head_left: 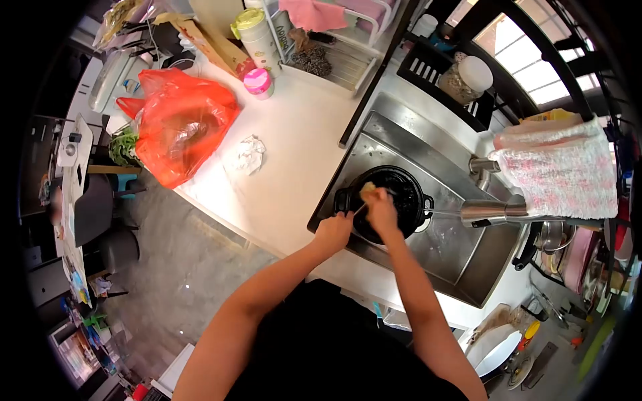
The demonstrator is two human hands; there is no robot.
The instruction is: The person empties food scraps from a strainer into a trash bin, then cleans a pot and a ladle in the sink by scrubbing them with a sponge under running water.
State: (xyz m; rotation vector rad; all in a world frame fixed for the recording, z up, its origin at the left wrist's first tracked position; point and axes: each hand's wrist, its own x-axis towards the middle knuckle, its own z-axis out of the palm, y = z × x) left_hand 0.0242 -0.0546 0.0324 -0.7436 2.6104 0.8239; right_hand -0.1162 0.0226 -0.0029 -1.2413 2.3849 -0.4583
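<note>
A black two-handled pot (408,190) sits in the steel sink (455,250), its inside dark and wet-looking. My left hand (334,230) is closed at the pot's left side, around something thin that I cannot make out. Over the pot, my right hand (381,210) has its fingers pressed around a small yellowish piece (368,190), somewhat blurred. A thin light line, perhaps a handle or edge, runs between the two hands. The metal faucet (485,212) points at the pot from the right, with a thin stream reaching the pot's right handle.
Left of the sink, the white counter (294,154) bears a red plastic bag (184,127), crumpled paper (249,155), a pink jar (258,83) and a tumbler (256,40). A towel (558,170) hangs behind the faucet. A black rack (428,77) holds a lidded jar (466,79).
</note>
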